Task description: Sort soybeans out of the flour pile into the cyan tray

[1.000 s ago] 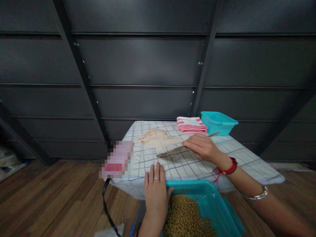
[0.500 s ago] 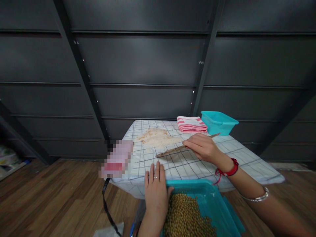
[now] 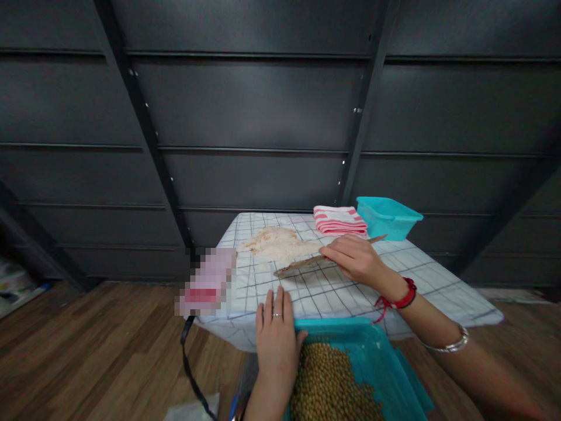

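My right hand [image 3: 357, 261] is closed around a thin, flat brown stick [image 3: 302, 266] that looks like rough wood. It holds the stick slantwise over the checked cloth, the near tip pointing left and the other end showing past my knuckles. Just beyond the stick lies a spread pile of pale, crumbly powder [image 3: 280, 244] with tan bits. My left hand [image 3: 276, 336] rests with fingers straight at the table's front edge, its thumb at the corner of a teal tray [image 3: 372, 345]. Many small greenish-brown beans [image 3: 328, 380] lie in the tray.
A folded pink-and-white towel [image 3: 339, 221] and a turquoise basket [image 3: 388, 217] stand at the table's back right. At its left edge is a blurred-out pink item [image 3: 208, 280], with a black cord [image 3: 186, 351] hanging below. A dark panelled wall [image 3: 254, 105] rises behind.
My right hand has shifted slightly left with the stick, whose near tip has moved left and a little away from me. My left hand has stayed in place.
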